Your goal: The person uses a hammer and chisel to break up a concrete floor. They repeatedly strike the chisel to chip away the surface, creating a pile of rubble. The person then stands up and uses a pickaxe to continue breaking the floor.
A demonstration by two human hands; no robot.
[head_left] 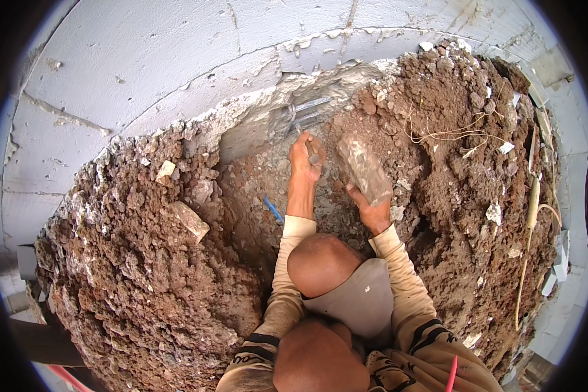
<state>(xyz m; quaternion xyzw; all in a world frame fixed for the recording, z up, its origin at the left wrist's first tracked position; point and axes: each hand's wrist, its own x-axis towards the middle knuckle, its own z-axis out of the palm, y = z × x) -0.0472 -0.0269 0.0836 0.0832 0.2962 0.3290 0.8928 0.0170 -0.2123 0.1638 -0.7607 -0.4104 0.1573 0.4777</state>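
Note:
My right hand (374, 214) is wrapped round the lower end of a rough, dirt-covered oblong block (364, 170), like a piece of brick or concrete. To its left, my left hand (304, 158) is closed, with a small grey lump or blunt end (316, 159) showing beside its fingers. What it grips is mostly hidden. Just beyond those fingertips, grey steel bars (312, 104) stick out of a broken concrete recess (248, 138). One thin bar reaches down to the fingers; whether it is held I cannot tell. The block and the left hand are apart.
Heaped brown soil (157, 281) rises on both sides of the dug hollow. A pale block wall (176, 65) curves along the far side. A blue strip (273, 208) lies in the hollow, thin cord (451, 135) on the right heap. My bare knee (323, 261) stands between my forearms.

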